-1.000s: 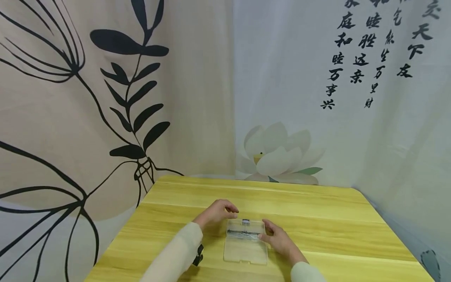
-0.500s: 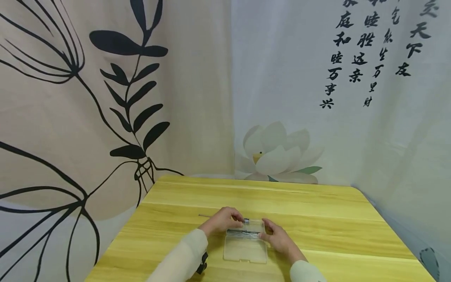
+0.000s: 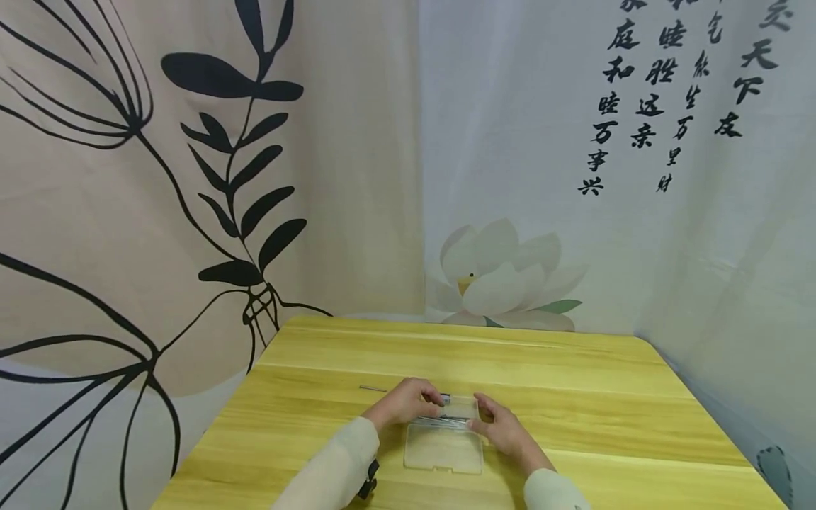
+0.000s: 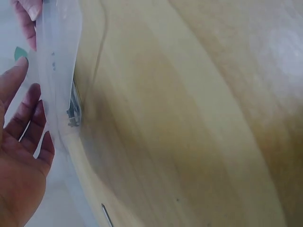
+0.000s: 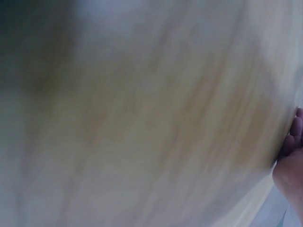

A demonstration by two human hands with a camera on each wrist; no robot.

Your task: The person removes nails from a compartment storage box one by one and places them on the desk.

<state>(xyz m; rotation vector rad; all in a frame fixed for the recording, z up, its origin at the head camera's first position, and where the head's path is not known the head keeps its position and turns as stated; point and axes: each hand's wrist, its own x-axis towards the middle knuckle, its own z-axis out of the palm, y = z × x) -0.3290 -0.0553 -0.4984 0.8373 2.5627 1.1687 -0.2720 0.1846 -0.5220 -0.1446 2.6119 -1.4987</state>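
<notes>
A clear plastic case (image 3: 443, 450) lies unfolded on the table, its two halves flat. Several thin metal nails (image 3: 446, 423) lie bunched along its middle; the left wrist view shows their ends (image 4: 73, 113) through the plastic. My left hand (image 3: 408, 402) is over the case's far left part, fingers bent loosely and thumb apart from them in the left wrist view. With thumb and fingers, my right hand (image 3: 506, 432) grips the case's right edge. One loose nail (image 3: 372, 388) lies left of the case, its pointed tip showing in the left wrist view.
The wooden table (image 3: 574, 382) stands against a printed curtain (image 3: 357, 177) with plant drawings and dark characters. A small black object (image 3: 368, 482) sits by the left sleeve. The right wrist view is mostly blurred tabletop.
My left hand has moved right and nearer, from beside the case to over its far left part. The loose nail on the table has come into view behind it. My right hand stays put.
</notes>
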